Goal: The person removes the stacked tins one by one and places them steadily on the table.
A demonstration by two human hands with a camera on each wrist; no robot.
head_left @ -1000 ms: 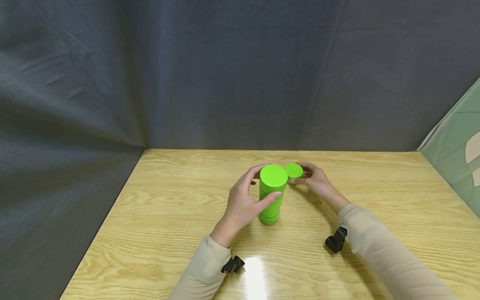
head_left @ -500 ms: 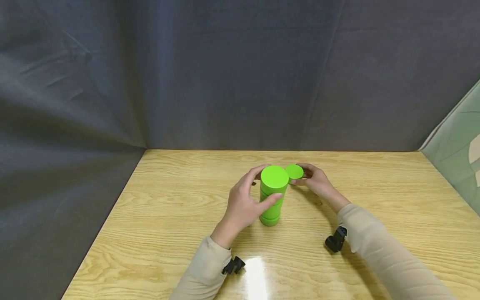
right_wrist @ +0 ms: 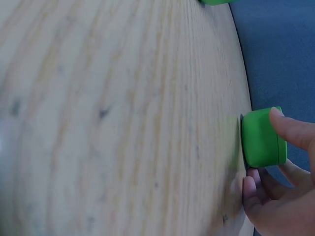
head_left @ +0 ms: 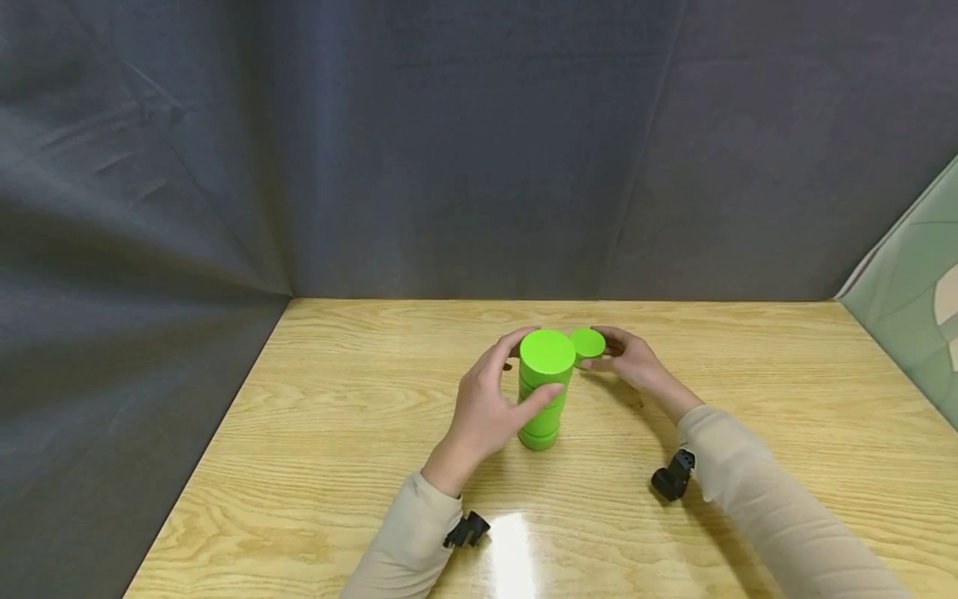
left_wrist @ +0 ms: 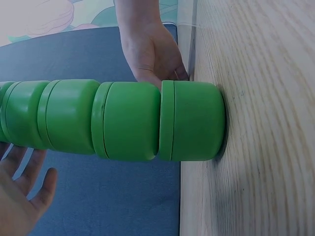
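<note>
A tall upright stack of green lidded jars stands on the wooden table. My left hand curves around its upper part, thumb across the front and fingers reaching behind; a gap shows between palm and stack. In the left wrist view the little finger of the left hand stays apart from the stacked jars. Just behind and to the right, a single green jar sits on the table, also green in the right wrist view. Thumb and fingers of my right hand pinch this jar from its right side.
The light wooden table ends at a dark cloth curtain at the back and left. A green patterned panel stands at the right. Black wrist cameras sit on both beige sleeves.
Almost nothing moves. Both hands keep their places, the left around the stack and the right on the single jar; only a slight shift of the head view shows.
</note>
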